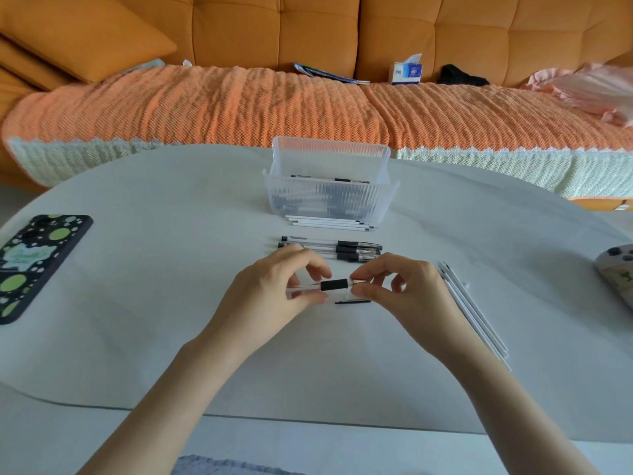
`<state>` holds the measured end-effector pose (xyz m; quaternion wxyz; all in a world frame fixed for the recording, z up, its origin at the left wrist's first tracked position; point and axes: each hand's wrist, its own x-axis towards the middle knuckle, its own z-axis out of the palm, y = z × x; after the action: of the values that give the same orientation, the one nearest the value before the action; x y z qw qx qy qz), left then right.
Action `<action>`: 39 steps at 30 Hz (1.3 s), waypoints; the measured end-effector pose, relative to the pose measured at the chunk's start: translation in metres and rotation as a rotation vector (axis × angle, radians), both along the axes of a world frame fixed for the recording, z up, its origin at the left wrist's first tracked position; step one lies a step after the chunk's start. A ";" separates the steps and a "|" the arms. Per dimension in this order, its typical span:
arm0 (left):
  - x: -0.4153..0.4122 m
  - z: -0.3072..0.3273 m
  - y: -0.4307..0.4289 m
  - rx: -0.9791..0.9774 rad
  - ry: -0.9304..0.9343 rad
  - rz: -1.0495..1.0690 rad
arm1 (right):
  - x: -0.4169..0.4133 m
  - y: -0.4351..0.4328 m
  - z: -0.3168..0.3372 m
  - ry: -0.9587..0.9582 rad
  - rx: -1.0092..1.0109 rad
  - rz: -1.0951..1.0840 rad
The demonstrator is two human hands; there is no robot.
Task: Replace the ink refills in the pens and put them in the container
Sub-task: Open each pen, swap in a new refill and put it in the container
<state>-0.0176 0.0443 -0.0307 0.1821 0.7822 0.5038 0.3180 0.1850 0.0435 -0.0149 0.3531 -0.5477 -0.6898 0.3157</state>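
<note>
A clear pen with a black grip [334, 285] is held level above the white table [154, 303]. My left hand [274, 289] grips its clear barrel. My right hand [400, 286] pinches the tip end. Under the hands lies a clear cap with a black clip [352, 301]. Three more pens [332, 248] lie side by side just beyond. A ribbed clear container [330, 197] behind them holds several pens. White refills [330, 223] lie at its front wall. Another bundle of white refills [476, 317] lies slanted to the right of my right hand.
A phone in a black case with green dots [34, 262] lies at the table's left edge. A pale game controller [616, 272] pokes in at the right edge. An orange sofa with a knitted cover [239, 104] stands behind the table.
</note>
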 end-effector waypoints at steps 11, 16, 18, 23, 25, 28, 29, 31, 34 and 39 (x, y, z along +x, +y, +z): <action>0.001 0.000 0.002 -0.029 -0.006 0.005 | 0.000 0.000 0.001 0.012 0.024 0.004; 0.003 -0.001 0.002 -0.100 -0.044 0.009 | 0.002 0.001 0.001 0.017 0.039 -0.013; 0.002 -0.001 0.001 -0.110 -0.053 -0.002 | 0.002 0.001 0.002 0.021 0.054 -0.018; -0.002 0.000 0.002 -0.160 -0.056 -0.017 | 0.004 0.000 0.006 0.018 0.045 -0.030; -0.004 0.000 0.003 -0.178 -0.059 -0.005 | 0.006 0.000 0.006 0.020 0.040 -0.034; -0.006 0.000 0.004 -0.189 -0.075 0.006 | 0.009 0.001 0.008 0.021 0.049 -0.058; -0.007 0.000 0.004 -0.192 -0.079 0.009 | 0.011 0.002 0.008 0.020 0.051 -0.069; -0.008 -0.001 0.004 -0.197 -0.101 0.016 | 0.015 0.004 0.006 -0.011 0.038 -0.070; -0.008 0.000 0.004 -0.192 -0.142 0.033 | 0.016 0.004 -0.002 -0.212 0.040 -0.014; -0.005 0.001 0.003 -0.202 -0.157 0.034 | 0.009 0.002 -0.014 -0.403 0.098 0.117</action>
<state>-0.0227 0.0477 -0.0300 0.2937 0.7238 0.5307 0.3289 0.1944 0.0451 -0.0294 0.2153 -0.5409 -0.7915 0.1859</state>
